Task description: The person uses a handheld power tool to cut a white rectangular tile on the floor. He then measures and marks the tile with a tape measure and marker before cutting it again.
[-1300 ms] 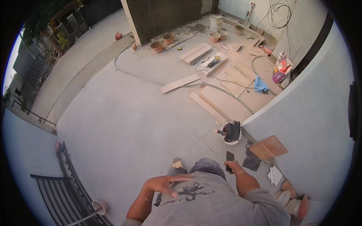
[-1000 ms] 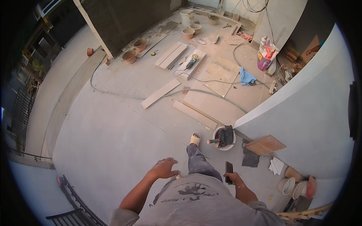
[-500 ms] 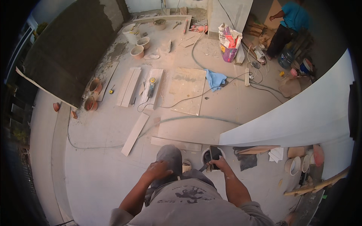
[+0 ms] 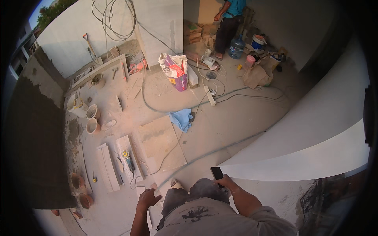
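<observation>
My right hand (image 4: 226,181) grips a dark phone (image 4: 216,172) by its lower end, held out in front of my right knee. My left hand (image 4: 148,198) hangs beside my left knee with the thumb spread away from the fingers, and I see nothing in it. Below it on the floor lies a pale tile strip (image 4: 141,190), apart from the hand as far as I can tell. An angle grinder (image 4: 128,160) with a yellow disc lies on a pale plank-like tile (image 4: 126,142) ahead, beside a stack of long tiles (image 4: 108,169).
A cable and a green hose (image 4: 212,152) cross the floor. Ahead are a dusty board (image 4: 157,135), a blue cloth (image 4: 182,119), an open bag (image 4: 175,74) and several buckets (image 4: 93,126). Another person (image 4: 230,23) stands far right, near a water jug (image 4: 237,47). A white wall (image 4: 283,157) curves along my right.
My view has turned right and my body has moved forward. The phone has come up from beside the bucket to in front of my knee. My left hand has left my thigh.
</observation>
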`<action>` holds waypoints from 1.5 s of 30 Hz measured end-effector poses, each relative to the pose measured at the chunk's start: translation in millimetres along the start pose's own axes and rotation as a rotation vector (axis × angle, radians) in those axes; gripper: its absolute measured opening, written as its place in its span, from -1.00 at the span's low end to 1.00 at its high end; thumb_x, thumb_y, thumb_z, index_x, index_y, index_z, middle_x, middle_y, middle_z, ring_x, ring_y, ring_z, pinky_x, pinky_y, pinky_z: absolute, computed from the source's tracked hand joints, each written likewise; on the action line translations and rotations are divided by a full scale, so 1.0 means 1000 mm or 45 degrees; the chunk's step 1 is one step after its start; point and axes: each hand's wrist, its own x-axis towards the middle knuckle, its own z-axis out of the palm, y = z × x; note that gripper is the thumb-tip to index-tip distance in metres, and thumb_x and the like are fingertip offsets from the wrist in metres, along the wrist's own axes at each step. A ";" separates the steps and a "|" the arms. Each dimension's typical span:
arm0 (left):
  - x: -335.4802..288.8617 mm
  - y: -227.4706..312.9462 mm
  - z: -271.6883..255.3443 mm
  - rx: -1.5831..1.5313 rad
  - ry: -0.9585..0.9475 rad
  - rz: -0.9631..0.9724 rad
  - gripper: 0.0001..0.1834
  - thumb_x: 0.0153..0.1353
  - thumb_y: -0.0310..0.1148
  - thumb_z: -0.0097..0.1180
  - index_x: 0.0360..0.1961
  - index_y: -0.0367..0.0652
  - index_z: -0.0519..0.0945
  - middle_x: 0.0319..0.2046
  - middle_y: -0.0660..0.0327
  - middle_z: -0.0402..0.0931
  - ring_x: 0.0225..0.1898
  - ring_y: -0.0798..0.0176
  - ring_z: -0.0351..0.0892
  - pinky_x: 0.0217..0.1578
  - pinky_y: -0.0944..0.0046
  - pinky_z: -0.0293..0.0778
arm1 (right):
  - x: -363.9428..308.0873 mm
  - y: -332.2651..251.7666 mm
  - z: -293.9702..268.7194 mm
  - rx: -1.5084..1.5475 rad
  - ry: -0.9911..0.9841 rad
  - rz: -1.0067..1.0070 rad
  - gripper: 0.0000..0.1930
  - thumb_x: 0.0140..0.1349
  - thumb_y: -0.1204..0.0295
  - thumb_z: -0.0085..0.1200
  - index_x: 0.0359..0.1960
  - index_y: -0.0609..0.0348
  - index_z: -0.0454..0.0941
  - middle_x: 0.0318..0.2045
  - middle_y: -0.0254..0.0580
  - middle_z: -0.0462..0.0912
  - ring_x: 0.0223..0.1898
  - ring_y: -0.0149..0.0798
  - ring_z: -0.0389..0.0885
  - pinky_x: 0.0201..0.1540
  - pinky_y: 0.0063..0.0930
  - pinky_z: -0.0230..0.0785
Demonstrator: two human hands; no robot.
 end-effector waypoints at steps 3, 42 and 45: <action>0.060 0.019 -0.078 0.083 0.086 0.114 -0.22 0.22 0.14 0.36 0.26 -0.26 0.59 0.20 -0.17 0.60 0.24 -0.25 0.60 0.26 -0.13 0.48 | -0.004 -0.078 -0.034 0.186 0.083 0.138 0.07 -0.27 0.00 0.55 0.25 0.55 0.46 0.11 0.34 0.65 0.13 0.07 0.70 0.11 -0.12 0.55; 0.646 0.668 -0.294 -1.388 -0.819 0.760 -0.11 0.32 0.16 0.33 0.37 -0.39 0.41 0.17 -0.03 0.57 0.25 0.09 0.55 0.27 0.11 0.45 | 0.379 -0.420 -0.568 0.444 -0.370 -0.775 0.24 0.15 0.28 0.50 0.62 0.44 -0.24 0.45 0.29 0.26 0.39 0.05 0.42 0.38 -0.13 0.37; 0.679 0.699 -0.313 -1.591 -0.683 0.587 -0.09 0.30 0.08 0.36 0.42 -0.40 0.35 0.19 -0.05 0.56 0.25 0.06 0.55 0.27 0.10 0.46 | 0.422 -0.440 -0.611 0.219 -0.301 -0.863 0.12 0.23 0.25 0.46 0.60 0.47 -0.12 0.39 0.21 0.38 0.32 -0.02 0.49 0.34 -0.18 0.42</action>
